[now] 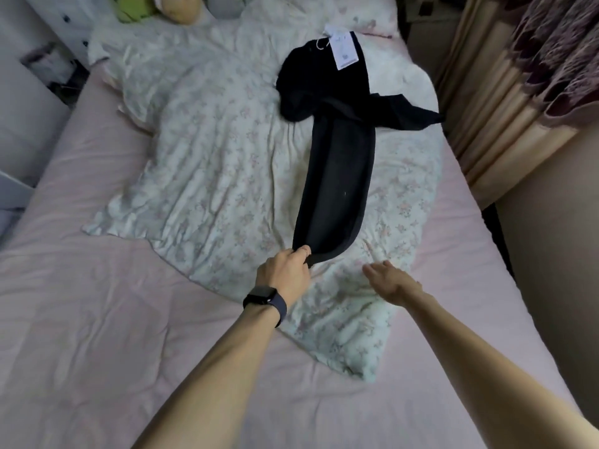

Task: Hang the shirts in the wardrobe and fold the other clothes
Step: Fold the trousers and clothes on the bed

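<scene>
A black garment (337, 163) lies stretched lengthwise on the floral duvet (207, 150), with a white paper tag (344, 49) at its far end. Its far part is bunched, and one piece trails off to the right. My left hand (285, 273), with a dark watch on the wrist, grips the near left corner of the garment's hem. My right hand (385, 280) hovers over the duvet just right of that hem with fingers straight, holding nothing.
The bed has a pink sheet (97, 319) under the duvet. Soft toys (162, 8) and a pillow lie at the head of the bed. Curtains (518, 76) hang at the right. White furniture (29, 92) stands along the left edge.
</scene>
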